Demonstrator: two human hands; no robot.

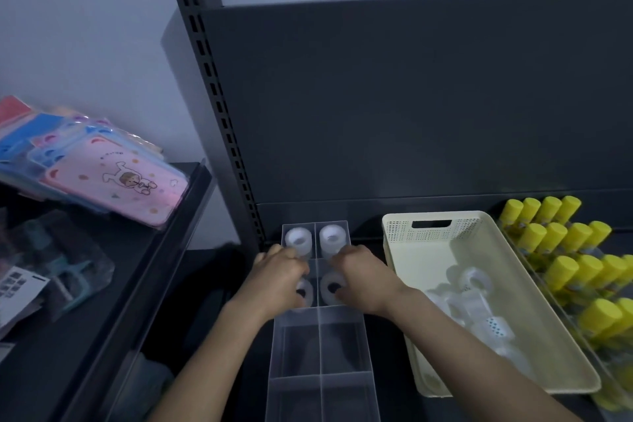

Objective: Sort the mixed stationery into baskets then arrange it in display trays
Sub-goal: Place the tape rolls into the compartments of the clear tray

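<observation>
Four translucent white tape rolls [298,238] sit in the two far rows of the clear plastic divided display tray [320,343] on the dark metal shelf [385,356]. The left hand [274,276] and right hand [359,279] each have their fingers curled round a second-row roll. Risk: uneven downward pressure may tip a roll sideways or slide the light tray against the cream perforated plastic basket [431,233] just beside it.

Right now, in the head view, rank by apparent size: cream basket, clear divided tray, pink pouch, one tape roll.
1. cream basket
2. clear divided tray, cut off by the frame's bottom edge
3. pink pouch
4. tape roll, back right compartment
</observation>
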